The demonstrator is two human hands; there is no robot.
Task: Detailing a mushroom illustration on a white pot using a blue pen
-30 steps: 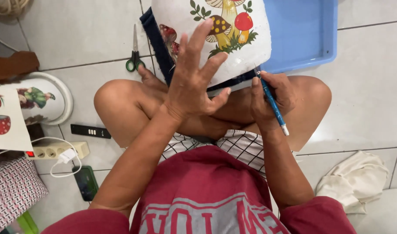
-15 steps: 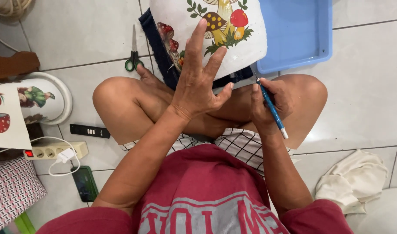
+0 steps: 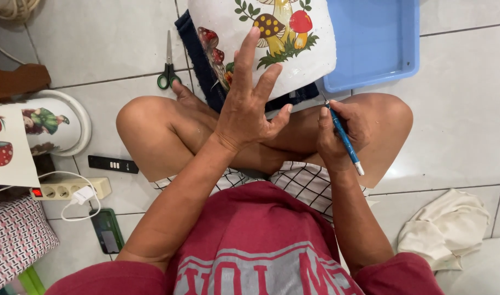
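**Mushroom-painted piece on the lap**

The white glossy rounded piece painted with red and brown mushrooms (image 3: 272, 43) lies at twelve o'clock, on a dark blue cloth (image 3: 206, 65) over the crossed legs. The left hand (image 3: 250, 104) is spread wide above its near edge. The right hand (image 3: 337, 131) grips a slim blue craft knife (image 3: 343, 136), tip by the rim. Green-handled scissors (image 3: 168, 68) lie at ten o'clock, a light blue plastic tray (image 3: 381, 43) at one o'clock.

Green-handled scissors (image 3: 167, 68), blue tray (image 3: 373, 41)
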